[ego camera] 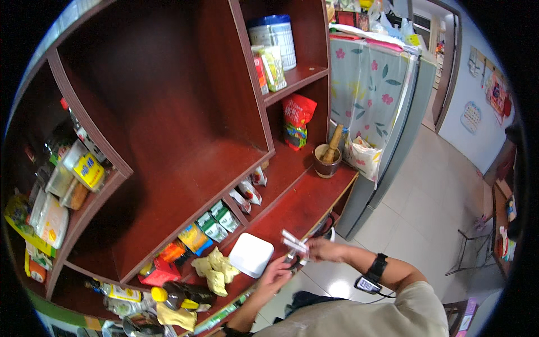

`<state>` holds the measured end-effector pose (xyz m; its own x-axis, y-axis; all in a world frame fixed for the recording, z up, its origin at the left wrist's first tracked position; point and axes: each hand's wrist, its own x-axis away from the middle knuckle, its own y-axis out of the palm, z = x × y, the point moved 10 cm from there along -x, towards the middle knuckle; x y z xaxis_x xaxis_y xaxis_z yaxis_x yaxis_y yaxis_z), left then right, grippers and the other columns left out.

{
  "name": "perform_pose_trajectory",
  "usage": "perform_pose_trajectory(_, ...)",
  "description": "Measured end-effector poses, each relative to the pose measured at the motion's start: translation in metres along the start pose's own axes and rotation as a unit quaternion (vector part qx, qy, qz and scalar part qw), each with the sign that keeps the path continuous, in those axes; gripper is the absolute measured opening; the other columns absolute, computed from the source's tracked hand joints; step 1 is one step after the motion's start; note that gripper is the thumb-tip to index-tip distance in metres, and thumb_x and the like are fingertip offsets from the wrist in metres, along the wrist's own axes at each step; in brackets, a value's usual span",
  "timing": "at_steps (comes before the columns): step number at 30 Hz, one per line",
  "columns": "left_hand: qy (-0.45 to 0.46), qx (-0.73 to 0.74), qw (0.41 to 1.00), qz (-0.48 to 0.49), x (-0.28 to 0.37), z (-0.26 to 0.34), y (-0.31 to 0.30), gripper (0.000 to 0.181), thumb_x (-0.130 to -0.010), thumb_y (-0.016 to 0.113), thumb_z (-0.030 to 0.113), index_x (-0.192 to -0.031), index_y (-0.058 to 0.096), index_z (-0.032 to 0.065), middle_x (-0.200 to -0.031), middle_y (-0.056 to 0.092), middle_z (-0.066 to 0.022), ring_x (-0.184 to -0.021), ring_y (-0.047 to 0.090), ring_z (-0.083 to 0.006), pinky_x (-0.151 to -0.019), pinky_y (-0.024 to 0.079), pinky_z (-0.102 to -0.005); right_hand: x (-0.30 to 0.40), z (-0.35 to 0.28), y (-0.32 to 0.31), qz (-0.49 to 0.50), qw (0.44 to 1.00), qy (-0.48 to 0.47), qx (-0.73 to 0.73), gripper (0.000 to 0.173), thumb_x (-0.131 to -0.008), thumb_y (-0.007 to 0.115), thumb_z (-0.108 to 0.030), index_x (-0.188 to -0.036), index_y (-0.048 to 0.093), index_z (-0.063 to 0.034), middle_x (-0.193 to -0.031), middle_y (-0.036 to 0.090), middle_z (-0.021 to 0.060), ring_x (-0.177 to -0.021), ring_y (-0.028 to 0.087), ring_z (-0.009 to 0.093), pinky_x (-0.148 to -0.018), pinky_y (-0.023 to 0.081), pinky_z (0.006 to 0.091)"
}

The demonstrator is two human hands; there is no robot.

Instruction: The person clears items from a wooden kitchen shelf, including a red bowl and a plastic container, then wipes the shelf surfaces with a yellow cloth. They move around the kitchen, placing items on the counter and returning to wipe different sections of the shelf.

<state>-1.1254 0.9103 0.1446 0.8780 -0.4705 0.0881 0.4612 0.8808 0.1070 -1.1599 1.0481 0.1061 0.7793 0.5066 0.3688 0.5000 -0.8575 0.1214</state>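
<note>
Over the front edge of the red wooden counter (290,206), my right hand (322,249) is closed on small white strip-like items (293,241), blurred, whose kind I cannot tell. Close by on its left, my left hand (276,274) has its fingers curled near a small dark and metallic object (291,258); the blur hides its kind and whether the hand grips it. A white rounded-square plastic lid or box (252,255) lies on the counter just beyond my left hand. Crumpled yellow cloth or paper (215,269) sits to the left of that white item.
A mortar (326,168) with a wooden pestle (333,143) stands at the counter's right end, beside a fridge (379,135) with a floral cover. Bottles (168,295) crowd the counter's left end. Packets (217,221) fill low cubbies under the dark red shelf unit (168,139).
</note>
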Motion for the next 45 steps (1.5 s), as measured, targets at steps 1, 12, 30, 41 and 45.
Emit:
perform_pose_trajectory(1, 0.012, 0.015, 1.0, 0.004, -0.012, 0.004, 0.007, 0.032, -0.09, 0.048, 0.01, -0.121, 0.043, 0.0022, -0.098, 0.055, -0.0054, -0.086, 0.054, -0.0119, -0.076, 0.043, -0.0224, 0.003, 0.004, 0.017, -0.021, 0.999, 0.033, -0.004, 0.017, -0.084, 0.045, -0.007, -0.098, 0.055, -0.0054, -0.075, 0.055, 0.0002, -0.064, 0.049, 0.009, -0.057, 0.04, 0.0228)
perform_pose_trajectory(12, 0.044, 0.204, 0.972, 0.111, -0.095, 0.024, 0.022, 0.022, -0.088, 0.047, 0.002, -0.11, 0.044, 0.0027, -0.099, 0.058, -0.0138, -0.079, 0.057, -0.0126, -0.071, 0.049, -0.025, 0.055, -0.084, -0.054, 0.122, 0.928, -0.187, 0.297, 0.024, -0.088, 0.047, -0.014, -0.107, 0.055, -0.0029, -0.084, 0.058, 0.0172, -0.079, 0.058, 0.029, -0.072, 0.045, 0.0361)
perform_pose_trajectory(30, 0.142, -0.097, 0.94, 0.294, -0.161, 0.104, 0.049, 0.015, -0.085, 0.054, 0.002, -0.1, 0.058, 0.0016, -0.104, 0.051, -0.007, -0.093, 0.052, -0.0152, -0.081, 0.042, -0.0247, 0.148, -0.381, -0.239, 0.393, 0.579, -0.687, 0.196, 0.014, -0.067, 0.069, 0.0, -0.081, 0.065, -0.0037, -0.073, 0.063, 0.0076, -0.063, 0.056, 0.019, -0.059, 0.04, 0.0289)
perform_pose_trajectory(41, 0.167, -0.187, 0.905, 0.344, -0.118, 0.118, 0.035, 0.015, -0.083, 0.056, 0.002, -0.098, 0.06, 0.0024, -0.104, 0.049, -0.0078, -0.097, 0.05, -0.0178, -0.083, 0.042, -0.0266, 0.061, -0.524, -0.09, 0.364, 0.43, -0.715, 0.414, 0.011, -0.066, 0.067, -0.011, -0.072, 0.058, -0.0084, -0.072, 0.06, 0.0047, -0.078, 0.054, 0.022, -0.072, 0.038, 0.0348)
perform_pose_trajectory(45, 0.157, -0.266, 0.874, 0.377, -0.096, 0.116, 0.028, 0.016, -0.082, 0.057, 0.002, -0.098, 0.061, 0.0036, -0.106, 0.048, -0.0086, -0.099, 0.049, -0.0193, -0.082, 0.042, -0.0268, 0.002, -0.528, -0.076, 0.284, 0.493, -0.579, 0.584, 0.022, -0.077, 0.059, -0.022, -0.093, 0.065, -0.0065, -0.091, 0.063, 0.0116, -0.097, 0.051, 0.027, -0.087, 0.034, 0.0372)
